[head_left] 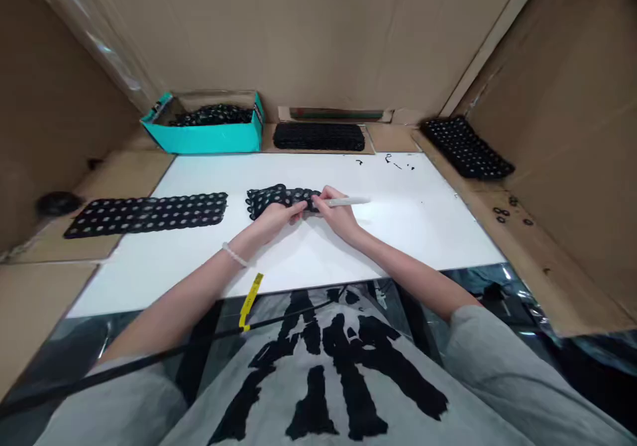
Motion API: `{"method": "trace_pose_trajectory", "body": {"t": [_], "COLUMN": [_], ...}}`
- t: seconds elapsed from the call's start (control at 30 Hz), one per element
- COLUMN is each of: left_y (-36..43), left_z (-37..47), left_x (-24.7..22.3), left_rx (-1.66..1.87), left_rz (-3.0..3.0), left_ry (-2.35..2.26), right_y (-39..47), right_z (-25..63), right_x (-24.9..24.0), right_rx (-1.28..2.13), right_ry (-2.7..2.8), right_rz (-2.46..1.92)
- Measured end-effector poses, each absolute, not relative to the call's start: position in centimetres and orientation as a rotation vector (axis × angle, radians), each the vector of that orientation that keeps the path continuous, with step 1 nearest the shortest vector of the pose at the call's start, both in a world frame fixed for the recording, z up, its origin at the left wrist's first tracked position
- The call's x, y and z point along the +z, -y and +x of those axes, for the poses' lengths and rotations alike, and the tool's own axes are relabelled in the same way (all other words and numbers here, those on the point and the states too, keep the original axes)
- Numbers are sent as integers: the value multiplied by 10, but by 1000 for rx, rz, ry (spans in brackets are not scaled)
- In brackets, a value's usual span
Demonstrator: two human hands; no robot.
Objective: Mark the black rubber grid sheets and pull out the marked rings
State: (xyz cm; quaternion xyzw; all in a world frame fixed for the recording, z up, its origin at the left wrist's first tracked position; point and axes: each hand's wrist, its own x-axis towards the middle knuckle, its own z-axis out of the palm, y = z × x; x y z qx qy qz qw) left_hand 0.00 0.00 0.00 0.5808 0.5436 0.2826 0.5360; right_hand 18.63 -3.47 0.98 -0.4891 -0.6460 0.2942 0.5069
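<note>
One dotted strip [275, 197], one pen-shaped tool [349, 201]

The strip sits near the middle of one white board [413, 233]. My left hand [277, 219], forearm in from seven o'clock, pinches it; my right hand [340, 216], from four o'clock, clasps the tool, its end towards three. The strip is black, pale-spotted, bunched leftward. One flat strip [149, 214] lies at nine o'clock; one blue box [213, 139], eleven.

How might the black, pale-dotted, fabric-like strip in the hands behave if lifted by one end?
The black, pale-dotted, fabric-like strip is probably floppy: its left end looks rumpled. It may be light, being merely pinched in the left hand.
</note>
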Motion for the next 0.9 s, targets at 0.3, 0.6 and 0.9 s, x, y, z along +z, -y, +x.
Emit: {"method": "trace_pose_trajectory", "body": {"t": [0.3,0.6,0.9], "left_y": [3,4,4], "left_z": [6,0,19], "left_x": [11,14,9], "left_rx": [730,904,942], "left_rz": [1281,1381,976], "left_ry": [-1133,-1376,-1012], "right_y": [25,19,22], "right_z": [188,192,188], "right_x": [10,19,7], "right_rx": [814,1079,1011], "right_ry": [1423,1060,1174], "right_rz": [-1191,-975,-1002]}}
